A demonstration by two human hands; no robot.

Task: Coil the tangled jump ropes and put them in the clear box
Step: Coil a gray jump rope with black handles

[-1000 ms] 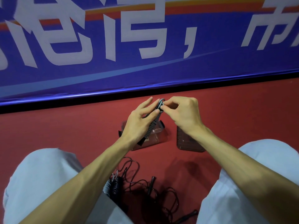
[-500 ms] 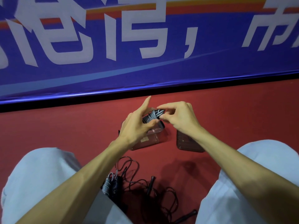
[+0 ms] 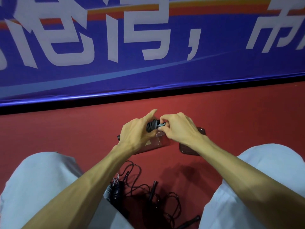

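Blue banner (image 3: 148,76): glossy sheet with large white characters, along the floor's far edge.
Red floor (image 3: 66,129): matte and even.
Tangled jump ropes (image 3: 148,194): thin black cords in loose loops with slim handles, on the floor between the knees.
Clear box (image 3: 160,142): transparent rectangular plastic under the hands; a flat tinted lid (image 3: 188,150) lies just to its right.
Left hand (image 3: 137,134): curled round the bundle, index finger straight.
Right hand (image 3: 178,129): fingertips pinch the bundle's pale end loop.
Coiled rope bundle (image 3: 151,127): short, dark, ribbed windings, held above the box between both hands.
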